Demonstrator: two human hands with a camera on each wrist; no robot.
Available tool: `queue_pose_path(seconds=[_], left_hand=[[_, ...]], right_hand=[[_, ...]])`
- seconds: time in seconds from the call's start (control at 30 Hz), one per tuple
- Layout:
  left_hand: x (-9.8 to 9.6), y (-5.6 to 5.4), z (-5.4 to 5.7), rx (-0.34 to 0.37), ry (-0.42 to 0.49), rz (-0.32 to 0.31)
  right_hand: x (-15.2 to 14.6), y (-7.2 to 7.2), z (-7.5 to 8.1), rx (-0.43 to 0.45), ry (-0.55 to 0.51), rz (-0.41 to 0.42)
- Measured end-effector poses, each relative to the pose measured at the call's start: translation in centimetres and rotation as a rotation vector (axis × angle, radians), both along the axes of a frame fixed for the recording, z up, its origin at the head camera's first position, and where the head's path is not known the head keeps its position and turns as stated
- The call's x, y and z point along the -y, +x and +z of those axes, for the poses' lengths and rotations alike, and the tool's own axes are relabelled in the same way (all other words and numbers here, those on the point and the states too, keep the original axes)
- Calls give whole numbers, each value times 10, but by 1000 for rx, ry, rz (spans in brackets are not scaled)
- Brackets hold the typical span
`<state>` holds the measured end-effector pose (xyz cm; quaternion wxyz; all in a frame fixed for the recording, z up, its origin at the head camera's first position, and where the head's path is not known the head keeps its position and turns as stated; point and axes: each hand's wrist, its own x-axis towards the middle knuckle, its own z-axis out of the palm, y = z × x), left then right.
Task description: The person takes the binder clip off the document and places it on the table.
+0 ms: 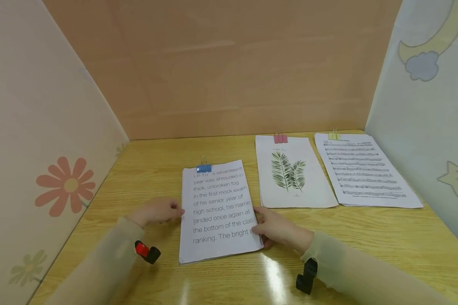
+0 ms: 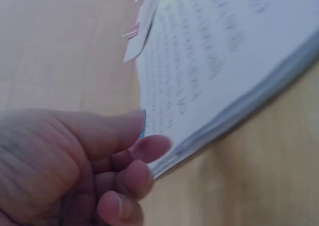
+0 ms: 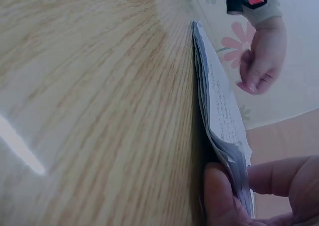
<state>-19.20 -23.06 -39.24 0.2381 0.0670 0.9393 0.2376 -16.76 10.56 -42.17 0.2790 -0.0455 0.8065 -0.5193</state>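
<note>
Text stack: on the bench, between the two grips. Right grip was clamped on its right edge, thumb on top, fingers beneath. Left grip was just beside the left edge, fingers loosely curled, thumb and forefinger apart; it held nothing. Whether a fingertip brushed the paper could not be told.

Handling (judged): light and limp. Sheets bowed near the right grip, so the loose end would probably fan or slip out of line; paper smooth, easily creased. Best hold: both long edges, thumbs on top, or the clipped end beyond the grips, where the blue clip bound it.

Count: stacks, 3: text, leaf stack beyond the right grip, music stack farther to its right. Clips, 3: blue, pink clip on leaf, yellow clip on music. Grips, 2.
</note>
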Motion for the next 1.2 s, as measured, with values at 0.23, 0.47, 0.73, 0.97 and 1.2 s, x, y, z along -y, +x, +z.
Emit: queue_pose_path(seconds=[0.23, 0.47, 0.73, 0.97, 1.2], left_hand=[[-1, -47, 6, -148, 10, 109], [-14, -81, -2, -202, 39, 254], [-15, -105, -27, -197, -78, 208], [-15, -111, -31, -184, -79, 151], [-15, -112, -33, -136, -5, 235]], right_hand=[[-2, 2, -2, -11, -1, -16], [-7, 5, -7, -27, -35, 15], [-9, 14, -5, -40, -13, 54], [-11, 18, 0, -43, 13, 63], [-17, 15, 6, -62, 97, 68]])
